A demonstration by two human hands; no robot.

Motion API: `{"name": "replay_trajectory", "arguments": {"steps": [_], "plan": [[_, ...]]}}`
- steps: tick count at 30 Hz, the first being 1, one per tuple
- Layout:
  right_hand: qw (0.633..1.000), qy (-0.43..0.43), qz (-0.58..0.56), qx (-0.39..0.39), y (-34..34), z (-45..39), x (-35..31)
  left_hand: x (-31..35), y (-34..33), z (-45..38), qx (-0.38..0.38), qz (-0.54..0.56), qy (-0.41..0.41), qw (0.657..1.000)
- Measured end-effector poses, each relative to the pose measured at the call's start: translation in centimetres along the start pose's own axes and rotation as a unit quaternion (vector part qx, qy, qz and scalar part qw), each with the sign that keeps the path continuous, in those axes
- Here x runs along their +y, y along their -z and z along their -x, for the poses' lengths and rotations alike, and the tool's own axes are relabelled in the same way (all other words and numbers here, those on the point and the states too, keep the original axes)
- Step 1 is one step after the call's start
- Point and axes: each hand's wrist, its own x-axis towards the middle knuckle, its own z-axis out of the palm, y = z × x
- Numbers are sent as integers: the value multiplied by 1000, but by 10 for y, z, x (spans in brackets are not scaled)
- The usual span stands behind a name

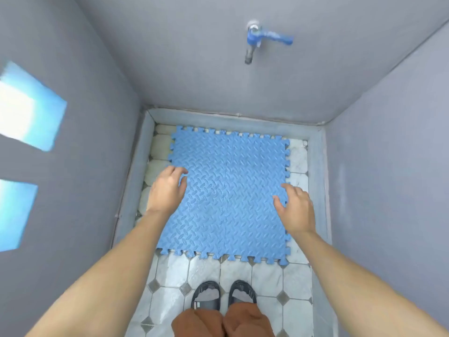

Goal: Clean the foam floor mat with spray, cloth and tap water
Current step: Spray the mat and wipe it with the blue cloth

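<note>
A blue foam floor mat (228,190) with a ribbed pattern and jigsaw edges lies flat on the tiled floor of a small stall. My left hand (167,188) hovers over the mat's left edge, fingers apart, holding nothing. Over the right edge my right hand (295,207) is also spread and empty. A blue tap (257,41) with a long handle sticks out of the far wall above the mat; no water runs from it. No spray bottle or cloth is in view.
Grey walls close in on the left, far and right sides. White tiles with grey diamonds (267,278) cover the floor in front of the mat, where my feet in dark sandals (223,295) stand. Two bright openings (26,110) sit in the left wall.
</note>
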Motion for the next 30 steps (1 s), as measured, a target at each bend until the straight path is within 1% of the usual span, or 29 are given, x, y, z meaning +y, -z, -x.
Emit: {"name": "replay_trajectory", "arguments": {"steps": [3,6,9,13,16,18,22,27,30], "plan": [[998,18,-36,42,98,5,-61,64,91,-3,47,20,3,999],[996,44,-31,77,188,13,-114,118,173,-9,72,30,-29,996],[996,48,-6,73,263,21,-156,168,253,-19,102,31,-56,993],[996,64,-12,68,346,28,-203,218,350,-40,159,20,-109,981],[992,86,-33,83,402,20,-236,248,409,-58,176,6,-134,975],[990,100,-44,92,438,8,-256,267,440,-72,189,3,-138,972],[982,111,-79,131,500,-28,-285,304,478,-96,214,50,-138,966],[968,124,-132,175,552,-84,-315,337,490,-132,213,61,-140,965],[961,131,-172,174,564,-122,-330,345,486,-158,214,95,-107,966]]}}
